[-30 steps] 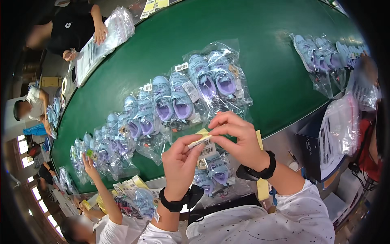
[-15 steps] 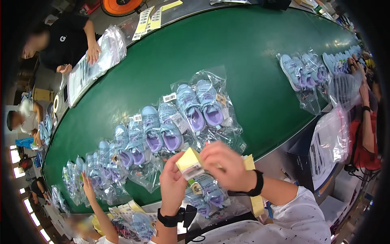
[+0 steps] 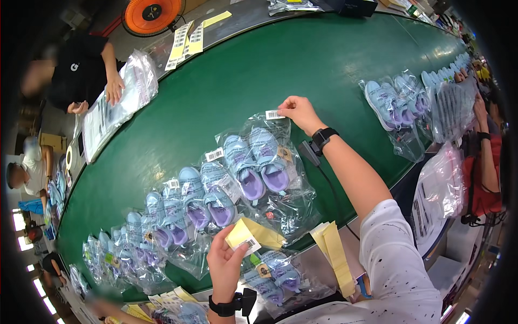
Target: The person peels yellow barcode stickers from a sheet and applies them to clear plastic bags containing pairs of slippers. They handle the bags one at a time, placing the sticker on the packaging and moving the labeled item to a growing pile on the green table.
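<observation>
My right hand [image 3: 303,114] reaches out over the green table, thumb and fingers pinched on a small white barcode label [image 3: 273,114]. The label lies at the top edge of a clear plastic bag [image 3: 299,186] that holds a pair of light blue shoes [image 3: 264,159] with purple linings. Nearer to me, my left hand [image 3: 224,265] is closed on a folded yellow label strip [image 3: 261,233]; a barcode label shows beside its thumb. Below the strip lies another bagged pair of blue shoes [image 3: 281,272].
Several bagged blue shoe pairs [image 3: 197,197] run leftward along the green table [image 3: 334,75]. Yellow strips [image 3: 332,254] lie by my right elbow. A person [image 3: 81,70] across the table rests a hand on plastic bags [image 3: 121,102]. More shoes [image 3: 396,102] are at the right, near another person.
My right hand has left the strip by my left hand and moved forward to the bag's top edge, where a barcode label now shows. The view has shifted slightly.
</observation>
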Demonstrator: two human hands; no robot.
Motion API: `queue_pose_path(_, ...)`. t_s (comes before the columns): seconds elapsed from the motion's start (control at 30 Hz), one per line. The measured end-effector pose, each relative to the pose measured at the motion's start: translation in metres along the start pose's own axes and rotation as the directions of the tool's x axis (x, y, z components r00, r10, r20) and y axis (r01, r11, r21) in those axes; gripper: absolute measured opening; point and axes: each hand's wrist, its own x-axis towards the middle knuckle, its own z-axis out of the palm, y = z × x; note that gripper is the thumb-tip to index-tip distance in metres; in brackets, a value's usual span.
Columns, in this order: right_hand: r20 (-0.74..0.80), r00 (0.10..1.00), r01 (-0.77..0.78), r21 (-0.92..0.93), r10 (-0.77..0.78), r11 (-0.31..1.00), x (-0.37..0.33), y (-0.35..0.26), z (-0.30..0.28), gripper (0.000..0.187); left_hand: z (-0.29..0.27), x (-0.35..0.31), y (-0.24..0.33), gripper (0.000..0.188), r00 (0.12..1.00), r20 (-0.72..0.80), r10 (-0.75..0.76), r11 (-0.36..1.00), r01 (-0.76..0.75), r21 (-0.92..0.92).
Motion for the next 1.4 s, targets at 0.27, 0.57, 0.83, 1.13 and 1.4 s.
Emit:
queue_pose_path(0.27, 0.034, 0.990, 0.144, -0.252, -0.140, 0.957, -0.010, -0.010, -0.010, 0.048, 0.013, 0.000, -0.006, 0.052, 1.000, -0.006, 0.011, 1.000, -0.011, -0.010)
queue_pose_path(0.57, -0.467, 0.819, -0.353, -0.868, -0.334, 0.348, -0.069, 0.049, -0.262, 0.029, 0.011, -0.014, -0.016, 0.028, 0.990, -0.127, 0.055, 0.993, -0.068, -0.094)
queue_pose_path(0.83, -0.076, 0.966, 0.074, -0.834, -0.247, 0.547, -0.088, 0.031, -0.167, 0.023, 0.026, -0.025, -0.019, 0.024, 0.995, -0.055, 0.088, 0.992, -0.092, -0.084)
queue_pose_path(1.13, 0.343, 0.857, 0.388, 0.062, -0.384, 0.920, -0.256, -0.129, 0.015, 0.019, 0.043, -0.036, -0.004, 0.023, 0.980, -0.002, 0.199, 0.980, -0.199, -0.031)
queue_pose_path(1.4, 0.293, 0.845, 0.465, 0.012, -0.448, 0.885, -0.271, -0.135, 0.011, 0.018, 0.048, -0.046, -0.001, 0.023, 0.977, -0.031, 0.211, 0.962, -0.202, 0.183)
